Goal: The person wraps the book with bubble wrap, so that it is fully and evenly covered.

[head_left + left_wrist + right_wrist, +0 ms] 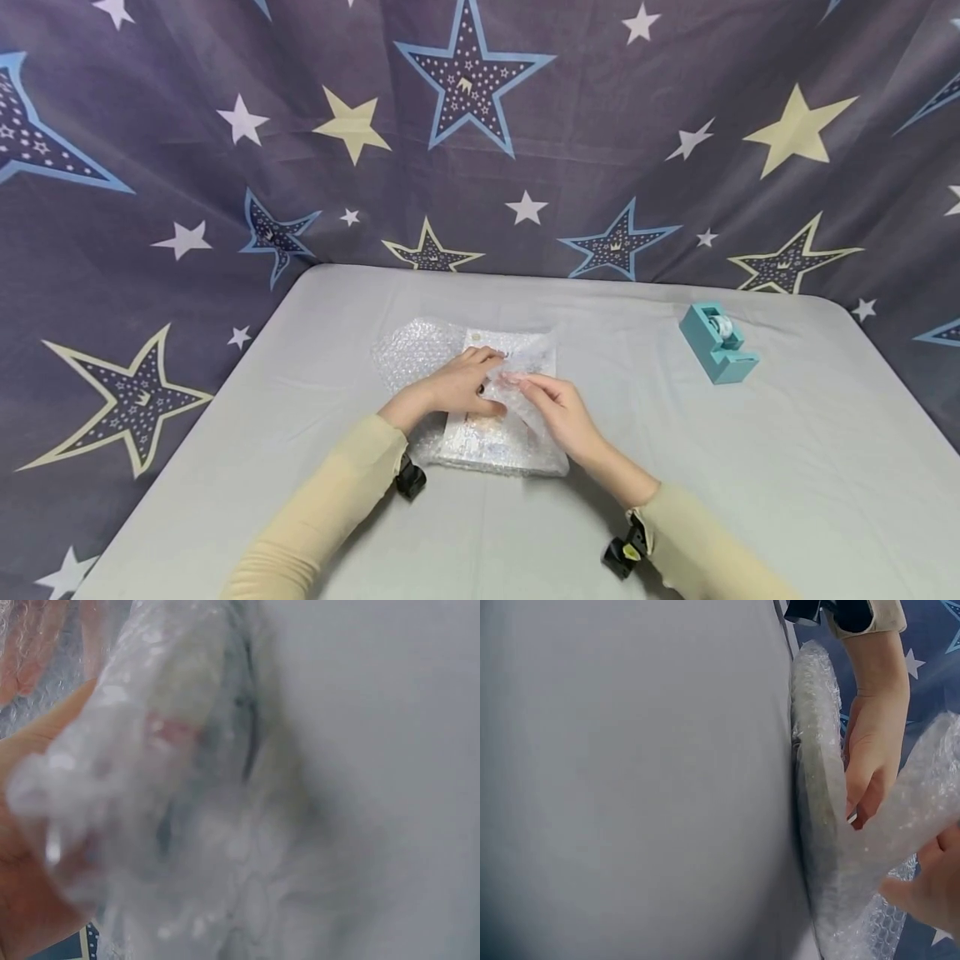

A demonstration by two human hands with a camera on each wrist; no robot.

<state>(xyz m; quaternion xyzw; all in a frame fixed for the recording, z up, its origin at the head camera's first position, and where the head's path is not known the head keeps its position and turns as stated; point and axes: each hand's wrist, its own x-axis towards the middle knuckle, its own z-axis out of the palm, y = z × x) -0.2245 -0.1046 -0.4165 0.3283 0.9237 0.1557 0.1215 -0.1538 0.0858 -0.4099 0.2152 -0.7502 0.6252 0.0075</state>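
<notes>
Now | right hand (561, 410) pinches bubble wrap (420, 354) | table's (795, 375) right edge well apart

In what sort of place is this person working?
Probably an improvised packing corner, likely indoors: a starry curtain hangs at the back, bubble wrap lies before the person, and a tape dispenser stands off to the right.

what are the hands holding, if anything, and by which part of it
Bubble wrap: the right hand pinches a raised, loose part of it above the flat printed item. The left hand lies over that item, with no clear grip.
</notes>
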